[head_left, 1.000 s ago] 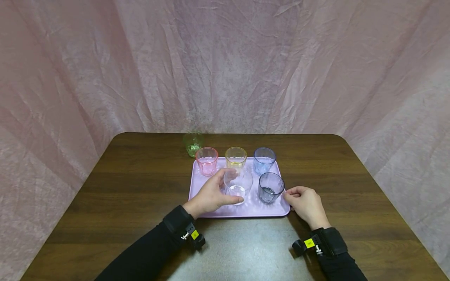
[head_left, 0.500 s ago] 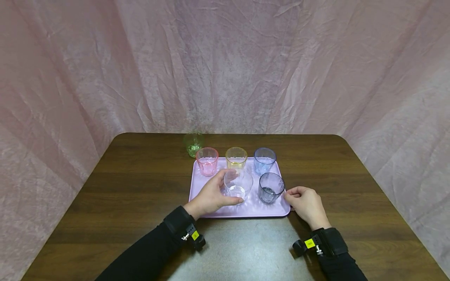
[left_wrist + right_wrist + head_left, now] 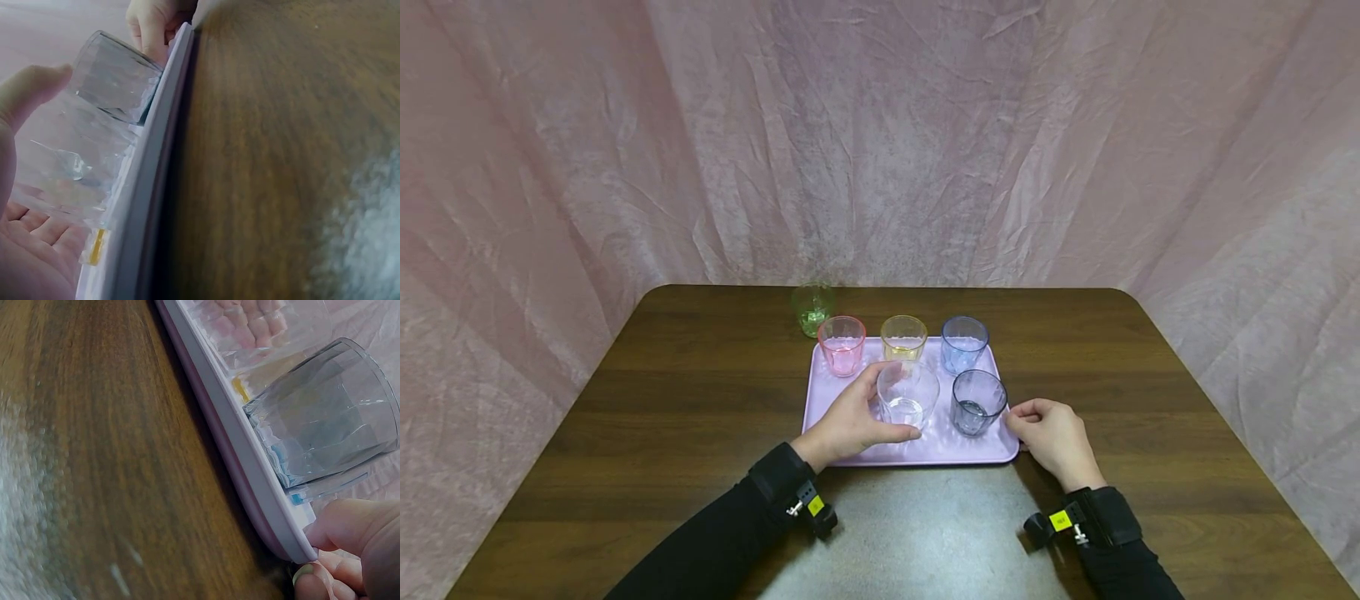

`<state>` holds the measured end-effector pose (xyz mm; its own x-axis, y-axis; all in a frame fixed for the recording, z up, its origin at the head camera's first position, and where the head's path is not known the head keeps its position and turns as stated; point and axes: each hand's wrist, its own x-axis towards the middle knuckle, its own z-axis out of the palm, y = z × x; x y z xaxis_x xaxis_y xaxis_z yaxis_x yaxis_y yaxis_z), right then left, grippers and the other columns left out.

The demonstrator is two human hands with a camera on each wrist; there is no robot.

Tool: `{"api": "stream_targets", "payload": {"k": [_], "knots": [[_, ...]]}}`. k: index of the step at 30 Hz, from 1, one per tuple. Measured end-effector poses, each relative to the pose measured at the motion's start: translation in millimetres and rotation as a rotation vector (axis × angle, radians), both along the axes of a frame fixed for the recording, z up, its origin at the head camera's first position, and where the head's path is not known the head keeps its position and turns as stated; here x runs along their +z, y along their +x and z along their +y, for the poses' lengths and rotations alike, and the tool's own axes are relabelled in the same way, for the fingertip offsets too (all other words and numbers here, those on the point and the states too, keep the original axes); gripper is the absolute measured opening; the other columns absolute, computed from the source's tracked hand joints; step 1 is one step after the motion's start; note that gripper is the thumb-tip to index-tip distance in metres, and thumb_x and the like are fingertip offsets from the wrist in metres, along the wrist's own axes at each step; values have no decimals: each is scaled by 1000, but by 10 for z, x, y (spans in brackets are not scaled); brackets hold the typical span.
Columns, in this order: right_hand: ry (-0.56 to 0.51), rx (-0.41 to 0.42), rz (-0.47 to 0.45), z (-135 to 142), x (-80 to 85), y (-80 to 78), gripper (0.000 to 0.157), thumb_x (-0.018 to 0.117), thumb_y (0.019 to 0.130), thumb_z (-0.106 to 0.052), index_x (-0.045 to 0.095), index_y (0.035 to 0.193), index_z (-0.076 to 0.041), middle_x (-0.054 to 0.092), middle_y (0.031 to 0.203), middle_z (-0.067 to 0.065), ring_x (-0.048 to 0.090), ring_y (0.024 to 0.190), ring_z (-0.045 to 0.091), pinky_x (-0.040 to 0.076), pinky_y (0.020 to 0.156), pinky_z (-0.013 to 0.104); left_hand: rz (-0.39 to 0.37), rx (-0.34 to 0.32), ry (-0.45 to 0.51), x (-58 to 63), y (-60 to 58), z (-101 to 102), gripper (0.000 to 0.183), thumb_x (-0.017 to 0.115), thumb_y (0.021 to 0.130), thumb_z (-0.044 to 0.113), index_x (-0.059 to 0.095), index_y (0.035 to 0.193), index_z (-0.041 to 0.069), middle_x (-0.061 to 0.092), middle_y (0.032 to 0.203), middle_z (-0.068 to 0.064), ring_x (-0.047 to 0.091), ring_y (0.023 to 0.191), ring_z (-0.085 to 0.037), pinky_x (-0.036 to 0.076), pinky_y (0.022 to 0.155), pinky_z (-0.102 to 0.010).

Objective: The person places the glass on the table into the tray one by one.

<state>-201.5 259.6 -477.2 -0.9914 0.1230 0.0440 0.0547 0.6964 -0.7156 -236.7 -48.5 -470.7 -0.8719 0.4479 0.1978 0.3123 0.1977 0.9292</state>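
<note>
A clear glass (image 3: 907,398) is upright on the lilac tray (image 3: 955,451), and my left hand (image 3: 850,419) holds it with thumb in front and fingers round the far side. The left wrist view shows that clear glass (image 3: 69,159) low at the tray's rim. My right hand (image 3: 1054,435) pinches the tray's right edge near the front corner; in the right wrist view its thumb (image 3: 350,526) lies over the rim and fingertips are underneath. Just left of it stands a smoky grey glass (image 3: 976,403). Pink (image 3: 842,347), yellow (image 3: 903,337) and blue (image 3: 963,345) glasses line the back.
A green glass (image 3: 812,312) stands on the brown wooden table (image 3: 700,400), off the tray behind its left back corner. A pinkish curtain (image 3: 880,142) hangs behind the table's far edge. Wood surface lies in front of and on both sides of the tray.
</note>
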Motion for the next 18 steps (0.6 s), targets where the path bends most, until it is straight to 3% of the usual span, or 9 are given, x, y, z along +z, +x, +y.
{"api": "stream_targets", "payload": {"k": [4, 12, 18], "knots": [[1, 0, 6, -1, 4, -4, 14, 73, 86, -20, 73, 87, -6, 70, 75, 1, 63, 58, 11, 52, 53, 26, -14, 12, 6, 59, 11, -40, 99, 96, 63, 21, 40, 143, 11, 49, 139, -5, 50, 120, -24, 39, 102, -47], [14, -2, 0, 13, 17, -8, 15, 73, 87, -21, 73, 88, -6, 70, 76, 2, 63, 58, 11, 52, 54, 27, -12, -7, 70, 195, -25, -140, 97, 94, 65, 14, 39, 143, 2, 46, 141, -12, 43, 128, -25, 32, 109, -45], [13, -6, -1, 16, 13, -3, 15, 73, 87, -21, 73, 88, -6, 70, 76, 1, 63, 58, 11, 52, 54, 26, 22, -44, 141, 470, 32, -197, 91, 90, 70, 2, 36, 142, -8, 45, 141, -20, 41, 129, -25, 27, 110, -51]]}}
